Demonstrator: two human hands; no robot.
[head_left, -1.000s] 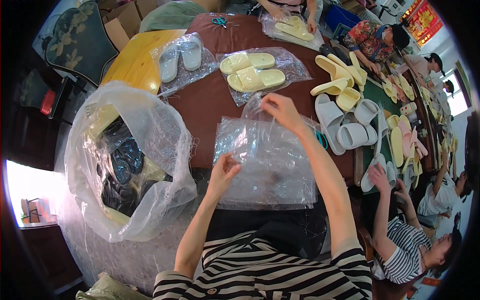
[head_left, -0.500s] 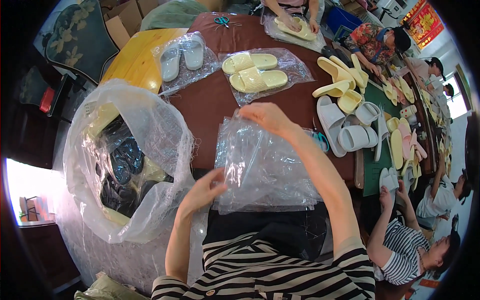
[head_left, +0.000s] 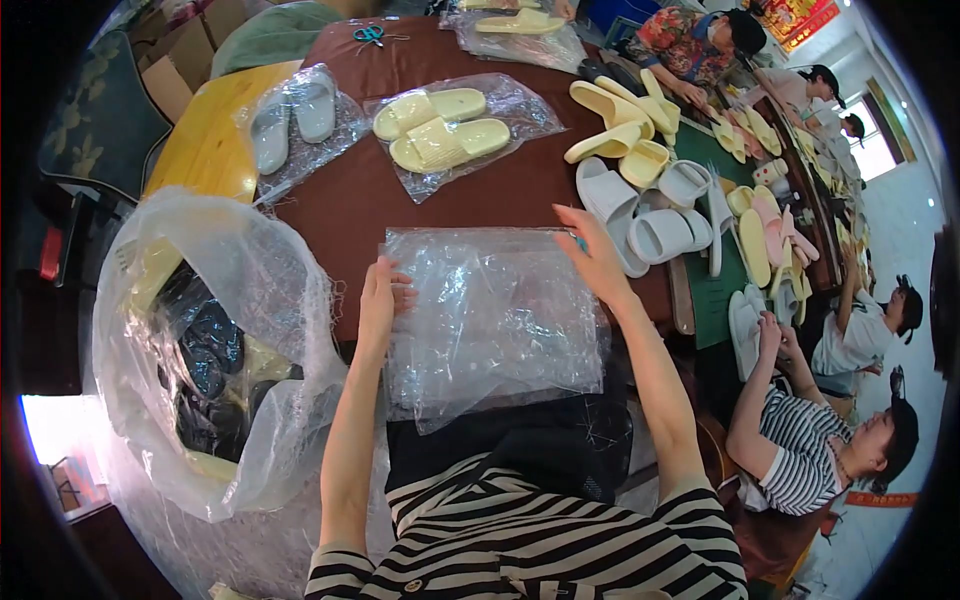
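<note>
A stack of clear plastic bags point(head_left: 490, 310) lies flat on the brown-covered table in front of me, its near edge hanging over my lap. My left hand point(head_left: 378, 298) is at the stack's left edge, fingers stretched toward the plastic and holding nothing. Over the upper right corner, my right hand point(head_left: 595, 252) has its fingers apart, also holding nothing. Beyond the stack, a pair of yellow slippers point(head_left: 460, 145) rests on a clear bag. Grey slippers point(head_left: 270, 138) lie on another bag at the far left. White-grey slippers point(head_left: 660, 232) sit right of my right hand.
A big translucent sack point(head_left: 280, 270) of bagged dark and yellow slippers stands at left. Loose yellow slippers point(head_left: 620, 110) are piled at the right. Scissors point(head_left: 369, 36) lie at the far edge. Co-workers handle slippers along the right, including a person in stripes point(head_left: 800, 430).
My right hand has moved from the stack's top left to its upper right corner. My left hand has risen along the left edge. The bags now lie flatter, and the view has shifted right.
</note>
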